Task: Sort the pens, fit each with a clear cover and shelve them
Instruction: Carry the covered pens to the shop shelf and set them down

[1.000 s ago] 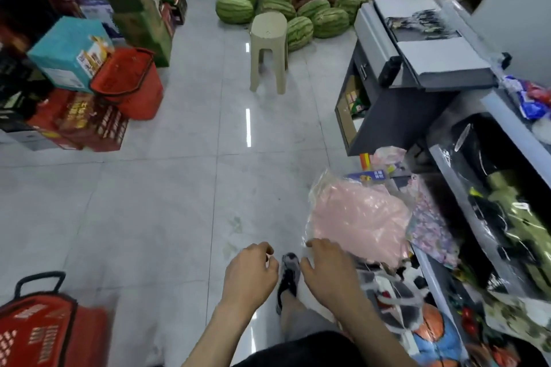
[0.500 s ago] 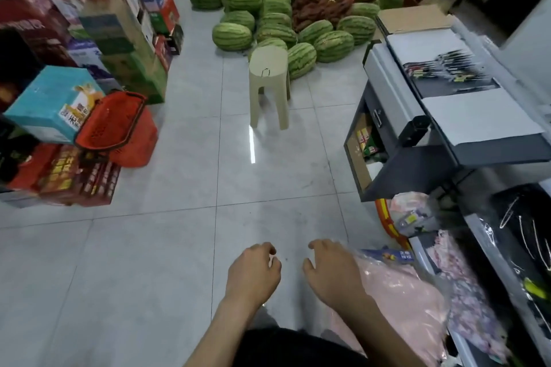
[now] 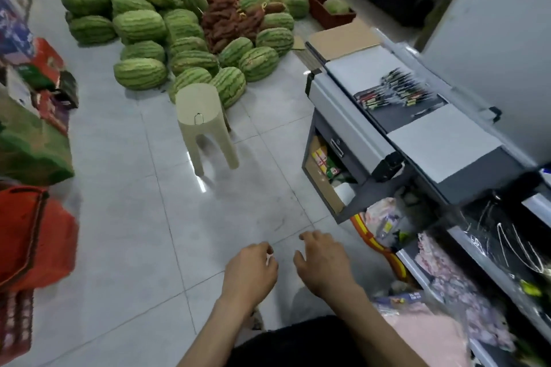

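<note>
Left hand (image 3: 250, 271): fingers curled, pinching a small white piece (image 3: 269, 259).
Right hand (image 3: 323, 262): loosely curled, holding nothing, just beside the left.
Floor (image 3: 149, 217): bare tile ahead, up to the stool (image 3: 202, 116).
Pens (image 3: 393, 92): on the counter (image 3: 441, 143) at right, well apart from both hands.

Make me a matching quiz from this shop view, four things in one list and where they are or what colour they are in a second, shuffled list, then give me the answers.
Column one:
1. pens
2. stool
3. watermelons
4. basket

Column two:
a. red, at the left edge of the view
b. lying on top of the grey counter
c. green and striped, heaped on the floor
d. beige, standing upright in front of the fruit

Pairs: 1-b, 2-d, 3-c, 4-a.
</note>
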The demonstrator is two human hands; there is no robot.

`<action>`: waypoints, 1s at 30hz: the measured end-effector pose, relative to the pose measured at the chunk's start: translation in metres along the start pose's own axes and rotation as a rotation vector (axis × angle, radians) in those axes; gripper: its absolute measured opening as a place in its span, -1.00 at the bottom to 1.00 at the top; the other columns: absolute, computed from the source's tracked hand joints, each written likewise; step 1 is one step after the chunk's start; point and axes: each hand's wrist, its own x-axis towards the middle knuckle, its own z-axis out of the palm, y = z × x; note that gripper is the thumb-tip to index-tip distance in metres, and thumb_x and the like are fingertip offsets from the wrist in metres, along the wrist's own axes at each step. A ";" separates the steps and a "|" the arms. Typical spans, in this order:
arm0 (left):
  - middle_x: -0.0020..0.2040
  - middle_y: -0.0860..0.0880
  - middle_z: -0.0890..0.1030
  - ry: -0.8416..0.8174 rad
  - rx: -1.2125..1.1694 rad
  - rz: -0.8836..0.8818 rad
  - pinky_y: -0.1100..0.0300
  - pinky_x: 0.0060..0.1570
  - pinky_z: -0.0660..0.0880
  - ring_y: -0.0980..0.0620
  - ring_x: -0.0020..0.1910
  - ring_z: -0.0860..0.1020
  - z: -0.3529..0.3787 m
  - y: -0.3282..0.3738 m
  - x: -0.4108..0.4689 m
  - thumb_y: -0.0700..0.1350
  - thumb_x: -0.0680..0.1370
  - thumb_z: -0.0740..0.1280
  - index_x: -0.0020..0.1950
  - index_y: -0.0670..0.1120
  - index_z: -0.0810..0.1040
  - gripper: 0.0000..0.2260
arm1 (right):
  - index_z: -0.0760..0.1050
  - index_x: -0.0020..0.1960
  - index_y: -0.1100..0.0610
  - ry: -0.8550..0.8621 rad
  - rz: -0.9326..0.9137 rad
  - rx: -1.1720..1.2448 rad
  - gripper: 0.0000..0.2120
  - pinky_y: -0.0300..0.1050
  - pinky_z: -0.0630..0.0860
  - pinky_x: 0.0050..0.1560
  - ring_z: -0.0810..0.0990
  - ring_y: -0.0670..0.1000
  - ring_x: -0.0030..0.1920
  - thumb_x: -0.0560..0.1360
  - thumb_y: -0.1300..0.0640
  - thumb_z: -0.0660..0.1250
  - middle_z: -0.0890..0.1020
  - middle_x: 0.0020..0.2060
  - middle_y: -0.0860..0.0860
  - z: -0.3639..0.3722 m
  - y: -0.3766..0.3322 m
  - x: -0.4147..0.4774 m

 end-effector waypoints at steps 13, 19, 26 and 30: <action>0.21 0.03 0.64 -0.115 0.209 0.277 0.06 0.08 0.58 -0.02 0.12 0.61 -0.053 0.131 0.253 0.06 0.63 0.18 0.33 0.06 0.56 -0.68 | 0.43 0.37 0.04 0.164 0.363 0.155 -0.59 0.06 0.46 0.24 0.50 0.11 0.26 0.61 -0.12 0.13 0.57 0.25 0.05 -0.110 0.096 0.189; 0.21 0.01 0.64 -0.153 0.270 0.383 0.08 0.08 0.57 -0.03 0.14 0.61 -0.063 0.226 0.348 0.04 0.63 0.17 0.34 0.04 0.56 -0.67 | 0.44 0.34 0.02 0.189 0.480 0.191 -0.63 0.08 0.44 0.24 0.49 0.11 0.24 0.63 -0.10 0.11 0.57 0.23 0.04 -0.174 0.156 0.261; 0.03 0.01 0.64 -0.183 0.278 0.461 0.03 -0.03 0.61 -0.01 -0.05 0.60 -0.067 0.310 0.441 0.02 0.62 0.20 0.15 -0.03 0.59 -0.75 | 0.42 0.37 0.03 0.171 0.621 0.315 -0.62 0.06 0.46 0.25 0.49 0.10 0.23 0.62 -0.08 0.11 0.56 0.24 0.04 -0.199 0.199 0.317; -0.06 -0.04 0.61 -0.267 0.303 0.497 0.02 -0.12 0.58 -0.06 -0.12 0.58 -0.061 0.351 0.499 0.02 0.57 0.22 0.11 -0.08 0.52 -0.77 | 0.41 0.38 0.04 0.175 0.697 0.350 -0.62 0.03 0.47 0.20 0.50 0.10 0.21 0.64 -0.08 0.13 0.56 0.23 0.04 -0.211 0.218 0.350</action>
